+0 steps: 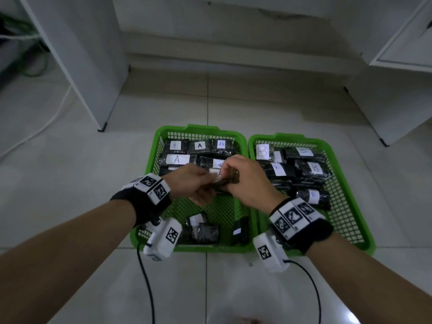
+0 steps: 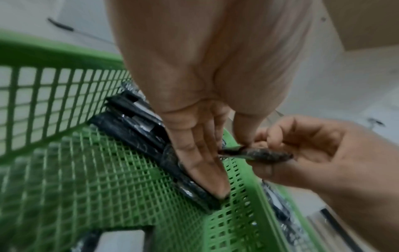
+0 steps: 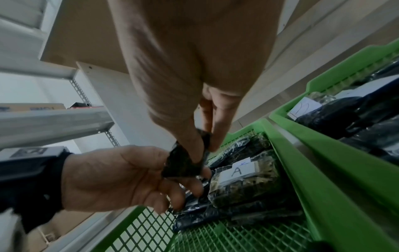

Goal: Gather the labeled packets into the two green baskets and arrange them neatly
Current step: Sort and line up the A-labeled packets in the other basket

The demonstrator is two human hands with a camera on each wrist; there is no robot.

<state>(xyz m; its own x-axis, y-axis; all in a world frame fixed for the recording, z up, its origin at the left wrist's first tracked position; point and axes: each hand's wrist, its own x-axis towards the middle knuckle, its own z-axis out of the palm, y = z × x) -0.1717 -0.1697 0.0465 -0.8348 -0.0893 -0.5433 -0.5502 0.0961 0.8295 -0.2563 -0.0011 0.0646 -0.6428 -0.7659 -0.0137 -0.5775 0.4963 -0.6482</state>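
Two green baskets stand side by side on the tiled floor. The left basket (image 1: 203, 128) holds dark packets labeled A (image 1: 199, 146) in rows at its far end. The right basket (image 1: 287, 136) holds packets labeled B (image 1: 313, 169). Over the middle of the left basket, both hands hold one dark packet (image 1: 222, 182) (image 2: 259, 153) (image 3: 181, 163) with a white label. My left hand (image 1: 208, 183) (image 3: 183, 187) grips its left end. My right hand (image 1: 230, 176) (image 3: 200, 145) pinches its right end. Two loose packets (image 1: 203, 230) lie at the near end of the left basket.
White shelving uprights (image 1: 93, 66) stand at the back left and a white cabinet (image 1: 385, 101) at the right. A white cable (image 1: 46, 122) trails over the floor at the left. Black wrist-camera cables (image 1: 146, 281) hang toward me over the near tiles.
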